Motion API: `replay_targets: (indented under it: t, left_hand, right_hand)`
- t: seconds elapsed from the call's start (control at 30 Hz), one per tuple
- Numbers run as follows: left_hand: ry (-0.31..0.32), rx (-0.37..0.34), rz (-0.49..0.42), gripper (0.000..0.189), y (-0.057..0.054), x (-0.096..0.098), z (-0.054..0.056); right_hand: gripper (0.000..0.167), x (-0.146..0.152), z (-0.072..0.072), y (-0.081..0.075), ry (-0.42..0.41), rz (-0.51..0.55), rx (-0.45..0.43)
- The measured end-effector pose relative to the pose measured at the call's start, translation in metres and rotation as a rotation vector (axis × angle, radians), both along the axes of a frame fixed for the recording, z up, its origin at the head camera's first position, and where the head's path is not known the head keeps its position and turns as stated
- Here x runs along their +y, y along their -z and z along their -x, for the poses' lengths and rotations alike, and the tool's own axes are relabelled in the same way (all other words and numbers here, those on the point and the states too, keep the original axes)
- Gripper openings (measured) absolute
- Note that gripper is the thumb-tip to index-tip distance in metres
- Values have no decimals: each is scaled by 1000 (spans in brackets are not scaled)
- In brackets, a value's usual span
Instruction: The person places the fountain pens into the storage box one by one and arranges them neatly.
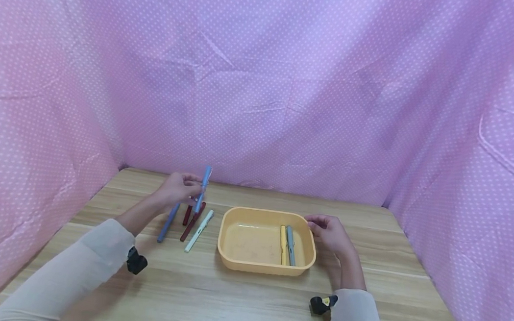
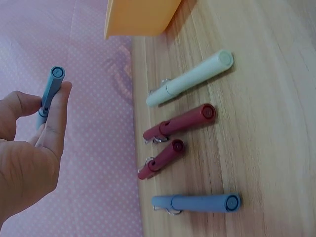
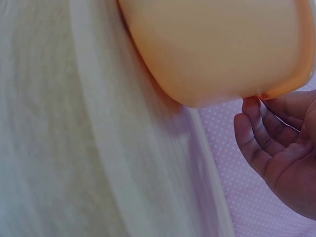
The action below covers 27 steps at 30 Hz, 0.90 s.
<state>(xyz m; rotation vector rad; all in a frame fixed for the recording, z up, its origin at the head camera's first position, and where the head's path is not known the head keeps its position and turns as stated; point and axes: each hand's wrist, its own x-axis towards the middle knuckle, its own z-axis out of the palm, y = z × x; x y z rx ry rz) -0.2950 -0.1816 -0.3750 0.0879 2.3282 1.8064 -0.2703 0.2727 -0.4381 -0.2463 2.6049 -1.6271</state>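
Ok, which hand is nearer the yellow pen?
Right. Your right hand is beside the tray, right of the yellow pen; your left hand is beyond the tray's left side, holding a light blue pen.

No readable text, label, brand, number or sign stands on the slim coloured pens [image 2: 190, 120] or rounded yellow-orange tray [image 1: 259, 268].
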Motion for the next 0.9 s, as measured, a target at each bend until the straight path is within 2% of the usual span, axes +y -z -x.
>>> replay_targets:
  t: [0.13,0.37,0.9]
  left_hand:
    - [21,9,19,48,1,6,-2]
    - [55,-6,-22,48,2,16,-3]
    - [74,-13,-24,47,0,35,-6]
  right_hand:
    - [23,0,1,1,5,-1,1]
    - [23,0,0,0,-2,-2,9]
    - [21,-1,-1,-4,16,-35,0]
